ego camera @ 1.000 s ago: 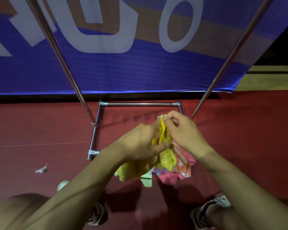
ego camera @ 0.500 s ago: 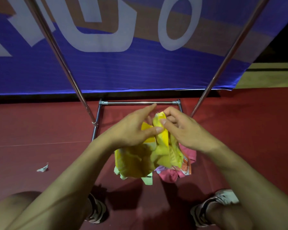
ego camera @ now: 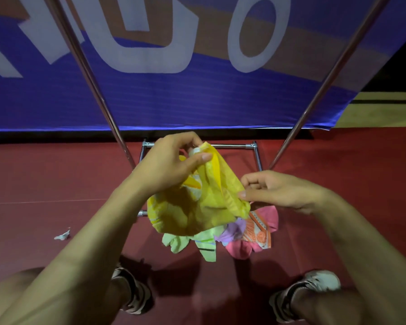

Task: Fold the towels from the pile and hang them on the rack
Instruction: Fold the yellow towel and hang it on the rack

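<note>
At centre frame, my left hand [ego camera: 171,165] pinches the top corner of the yellow towel [ego camera: 197,202], thumb pressed on the hem, and my right hand [ego camera: 274,191] pinches its edge lower and to the right. That puts the held edge on a slant, running from upper left down to lower right, with the rest of the cloth bunched and sagging below toward the pile [ego camera: 232,235] of green, lilac, orange and pink towels on the red floor. My guess: the right hand needs to rise level with the left to square that edge before any fold. The rack's poles [ego camera: 99,97] climb both sides of the frame; its top bar is out of view.
</note>
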### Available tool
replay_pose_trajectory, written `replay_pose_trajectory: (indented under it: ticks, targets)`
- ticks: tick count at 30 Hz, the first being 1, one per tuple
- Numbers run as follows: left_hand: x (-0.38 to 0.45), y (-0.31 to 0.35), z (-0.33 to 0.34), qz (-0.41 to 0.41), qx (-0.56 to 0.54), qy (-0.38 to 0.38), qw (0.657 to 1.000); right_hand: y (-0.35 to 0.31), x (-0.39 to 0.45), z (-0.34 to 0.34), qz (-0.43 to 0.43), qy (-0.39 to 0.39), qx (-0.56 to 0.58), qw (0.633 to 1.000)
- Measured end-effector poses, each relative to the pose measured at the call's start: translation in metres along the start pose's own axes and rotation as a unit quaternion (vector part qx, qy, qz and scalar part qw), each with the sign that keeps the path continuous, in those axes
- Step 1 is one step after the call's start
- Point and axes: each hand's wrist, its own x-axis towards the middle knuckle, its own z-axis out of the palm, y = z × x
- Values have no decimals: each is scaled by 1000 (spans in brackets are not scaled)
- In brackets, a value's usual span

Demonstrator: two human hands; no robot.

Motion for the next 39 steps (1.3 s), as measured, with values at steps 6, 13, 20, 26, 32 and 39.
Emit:
replay_pose_trajectory:
  ticks: [6,13,20,26,32,39]
  targets:
    - [0,0,-6,-6,24,13,1000,5,7,-5,-2,121,-52,991]
    - [-4,8,6,27,42,-20,999,25,18,-16,75,257,-232,935]
    - [-4,13,20,15,8,-16,1000,-8,2,1,-103,146,-132,975]
    - [-5,19,32,23,5,-40,999,-12,13,26,-178,258,-295,903]
    - [-5,17,24,23,56,-65,996,-7,12,16,-203,293,-331,874]
    - [-8,-5,-24,-227,209,-194,931,0,-9,-31,-101,366,-353,855]
